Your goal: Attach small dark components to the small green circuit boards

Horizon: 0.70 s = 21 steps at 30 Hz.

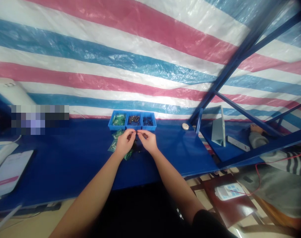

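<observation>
My left hand (124, 142) and my right hand (147, 140) meet over the blue table (66, 158), fingertips pinched together on a small dark part (135, 132) between them. Just behind them stand three blue bins (132, 121): the left one holds green pieces, the middle one small dark metal parts, the right one dark parts. Several small green boards (115, 144) lie on the table under and beside my left hand.
A white device and a tablet (9, 172) lie at the table's left end. A blue metal frame (230, 72) rises at the right. Beyond it another person's hand and striped sleeve (284, 155) rest on a neighbouring bench with a grey folder (218, 130).
</observation>
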Motion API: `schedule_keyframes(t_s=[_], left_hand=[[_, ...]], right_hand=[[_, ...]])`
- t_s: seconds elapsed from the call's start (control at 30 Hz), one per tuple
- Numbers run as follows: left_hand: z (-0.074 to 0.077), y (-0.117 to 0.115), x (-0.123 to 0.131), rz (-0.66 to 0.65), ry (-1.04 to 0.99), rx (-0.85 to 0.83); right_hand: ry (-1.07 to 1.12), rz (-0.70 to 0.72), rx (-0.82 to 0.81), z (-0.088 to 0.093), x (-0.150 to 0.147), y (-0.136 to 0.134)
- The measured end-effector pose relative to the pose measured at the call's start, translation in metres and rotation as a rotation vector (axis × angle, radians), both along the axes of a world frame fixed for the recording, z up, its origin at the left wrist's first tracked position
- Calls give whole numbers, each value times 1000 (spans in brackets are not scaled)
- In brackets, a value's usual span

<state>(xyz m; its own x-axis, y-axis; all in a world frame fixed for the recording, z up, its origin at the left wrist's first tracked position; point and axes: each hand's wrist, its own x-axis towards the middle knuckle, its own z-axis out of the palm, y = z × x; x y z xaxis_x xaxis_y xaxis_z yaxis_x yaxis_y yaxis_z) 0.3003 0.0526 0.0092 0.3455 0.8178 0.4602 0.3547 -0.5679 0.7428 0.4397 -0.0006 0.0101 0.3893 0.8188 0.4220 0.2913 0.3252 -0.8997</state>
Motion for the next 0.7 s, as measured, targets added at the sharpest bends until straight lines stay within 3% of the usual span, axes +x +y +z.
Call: schedule_keyframes(t_s=[0.43, 0.7], left_hand=[[5, -3, 0, 1, 46, 33], [0, 0, 0, 7, 0, 6]], right_hand=[[-39, -1, 6, 2, -1, -1], [-56, -32, 12, 1, 1, 0]])
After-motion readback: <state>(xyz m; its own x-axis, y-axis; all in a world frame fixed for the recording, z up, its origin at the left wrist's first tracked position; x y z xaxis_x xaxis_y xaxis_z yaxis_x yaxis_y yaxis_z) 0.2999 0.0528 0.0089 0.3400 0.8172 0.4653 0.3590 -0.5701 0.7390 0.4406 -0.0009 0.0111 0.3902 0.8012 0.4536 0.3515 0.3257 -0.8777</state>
